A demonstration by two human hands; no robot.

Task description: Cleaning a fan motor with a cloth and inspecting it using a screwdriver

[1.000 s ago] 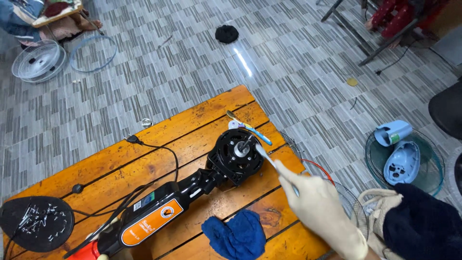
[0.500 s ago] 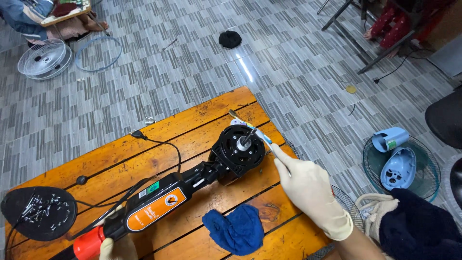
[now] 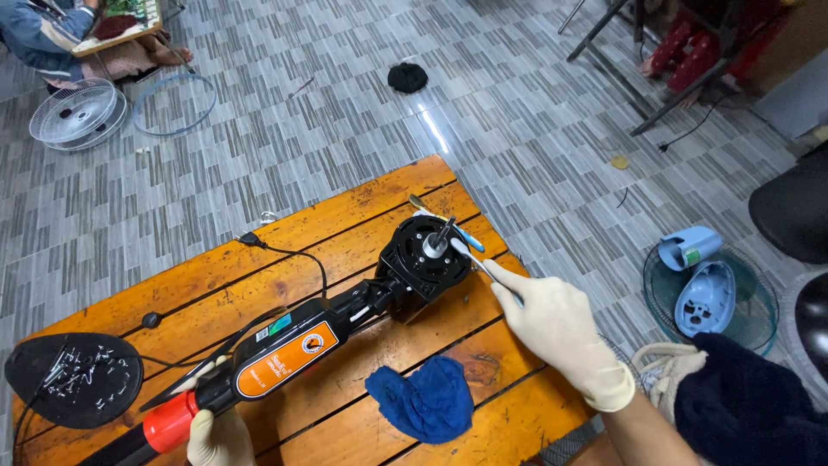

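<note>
- A low wooden surface of orange-brown planks is seen, set on a floor of grey striped tiles.
- On the floor beyond the surface, a white fan grille and a pale ring are noted at upper left, with a small black cap lying further right.
- A seated person is partly visible at the top left corner; no more can be told.
- To the right of the surface, a round glass-like dish is seen on the floor, holding two light blue plastic housing parts.
- A black oval tray with small screws is placed at the left end of the surface, and a crumpled blue cloth lies near the front edge.
- The fan body lies flat on the surface. Its long axis runs diagonally from lower left to upper right.
- The motor head is at the upper right end, near the far right corner of the surface, with its shaft facing up and away.
- The orange-red end of the stem points to the lower left.
- A black cord is looped across the planks from the body.
- The left hand, gloved, is closed round the stem beside the orange-red collar.
- The right hand, gloved, is pinched on a thin brush-like tool, whose tip rests at the motor shaft.
- The hands are held well apart.
</note>
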